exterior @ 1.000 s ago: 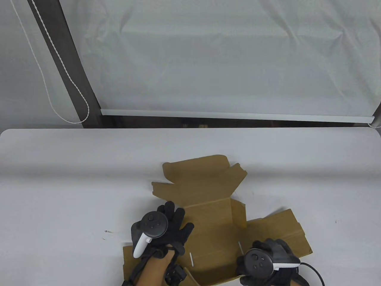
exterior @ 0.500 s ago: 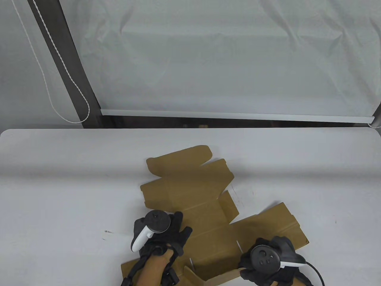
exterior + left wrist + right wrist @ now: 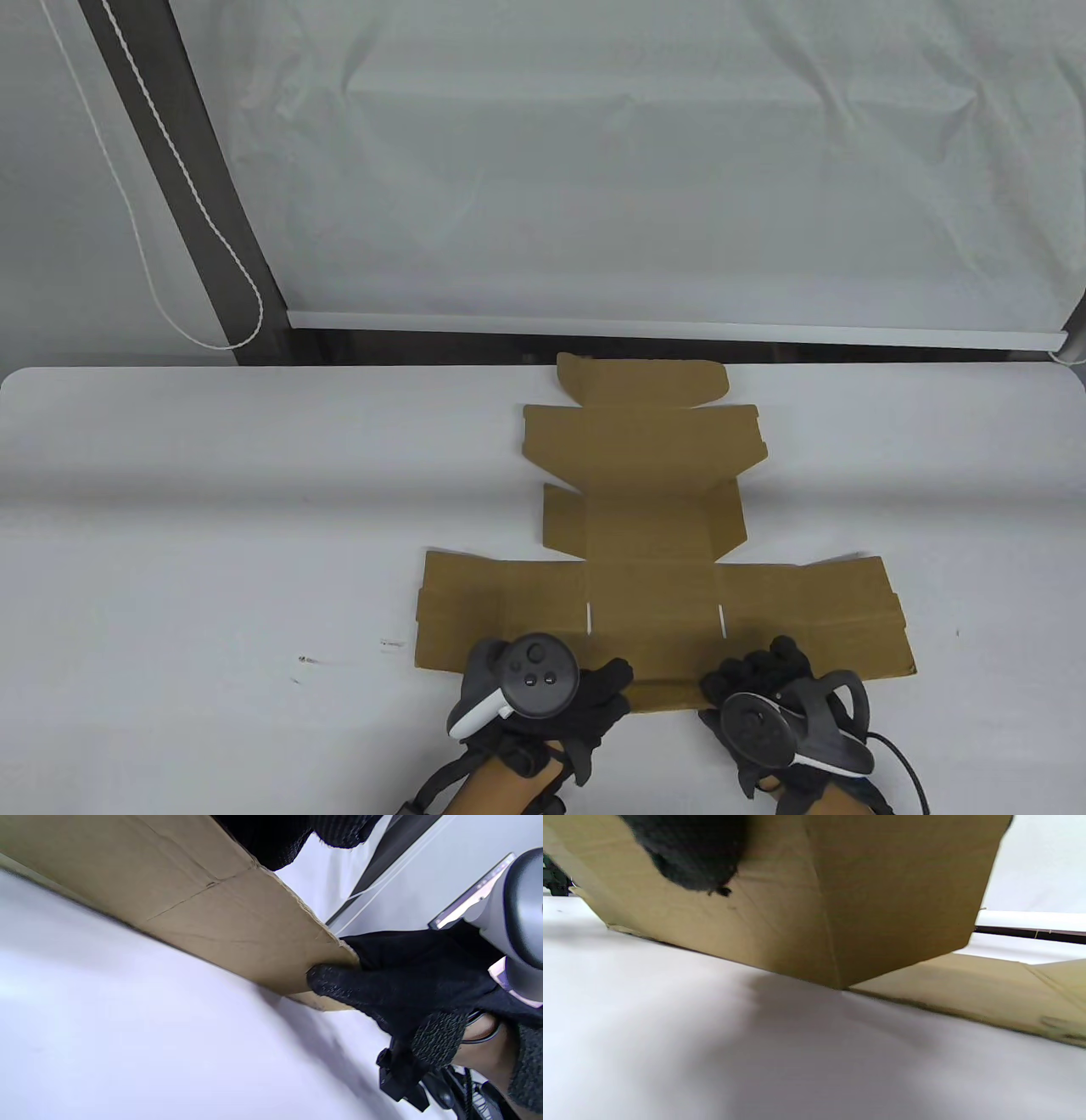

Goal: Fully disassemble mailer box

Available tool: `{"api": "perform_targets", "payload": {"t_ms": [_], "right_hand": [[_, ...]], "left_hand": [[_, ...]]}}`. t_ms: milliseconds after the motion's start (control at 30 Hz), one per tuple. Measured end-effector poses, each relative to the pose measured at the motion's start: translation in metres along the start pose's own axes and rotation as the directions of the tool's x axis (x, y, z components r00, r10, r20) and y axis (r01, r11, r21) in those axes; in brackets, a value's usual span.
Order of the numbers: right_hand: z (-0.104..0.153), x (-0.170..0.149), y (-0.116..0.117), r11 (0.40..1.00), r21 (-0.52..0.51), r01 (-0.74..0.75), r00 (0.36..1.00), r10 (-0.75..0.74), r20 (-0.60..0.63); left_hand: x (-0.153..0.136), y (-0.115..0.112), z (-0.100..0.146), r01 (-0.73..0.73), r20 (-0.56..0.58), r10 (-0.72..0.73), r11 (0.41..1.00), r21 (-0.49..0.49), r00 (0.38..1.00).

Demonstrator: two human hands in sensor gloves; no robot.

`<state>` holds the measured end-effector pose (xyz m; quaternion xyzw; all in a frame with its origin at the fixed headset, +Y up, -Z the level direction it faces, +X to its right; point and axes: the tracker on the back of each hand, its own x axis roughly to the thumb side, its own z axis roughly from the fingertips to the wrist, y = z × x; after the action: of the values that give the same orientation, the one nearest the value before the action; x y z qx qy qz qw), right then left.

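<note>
While the brown corrugated-cardboard mailer box lies unfolded mid-table, left hand and right hand grip its raised near edge, so final flattening seemingly remains.

Plain recording space: bare white table, drawn roller blind, bead cord

White table, a few small dark specks near its left front. Behind it a white roller blind, creased, its bottom rail just above the table's far edge. Beaded cord hangs in a loop at left, crossing a dark diagonal frame post.
</note>
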<state>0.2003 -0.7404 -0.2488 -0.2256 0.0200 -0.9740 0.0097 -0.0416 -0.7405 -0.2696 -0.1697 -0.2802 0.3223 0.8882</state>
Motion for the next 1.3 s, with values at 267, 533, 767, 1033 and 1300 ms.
{"api": "perform_targets", "payload": {"t_ms": [267,533,767,1033,1300], "right_hand": [[0.004,0.009,0.025,0.800,0.578,0.159,0.981,-0.192,-0.004],[0.000,-0.002,0.017,0.923,0.342,0.176,0.976,-0.208,0.059],[-0.002,-0.015,0.015,0.965,0.240,0.105,0.994,-0.111,0.011],[0.014,-0.083,0.047,0.793,0.514,0.327,0.930,-0.176,-0.322],[0.012,-0.076,0.007,0.953,0.207,0.223,0.963,-0.183,-0.196]], "left_hand": [[-0.016,-0.024,-0.007,-0.105,-0.172,0.060,0.958,-0.268,0.983],[-0.016,-0.023,-0.008,-0.088,-0.145,0.054,0.967,-0.241,0.988],[-0.018,-0.027,-0.008,0.058,-0.329,-0.122,0.978,-0.199,0.936],[-0.076,-0.015,0.011,0.007,-0.608,-0.219,0.943,-0.332,0.763],[-0.046,0.007,0.012,0.127,-0.480,-0.157,0.987,-0.095,0.863]]}}
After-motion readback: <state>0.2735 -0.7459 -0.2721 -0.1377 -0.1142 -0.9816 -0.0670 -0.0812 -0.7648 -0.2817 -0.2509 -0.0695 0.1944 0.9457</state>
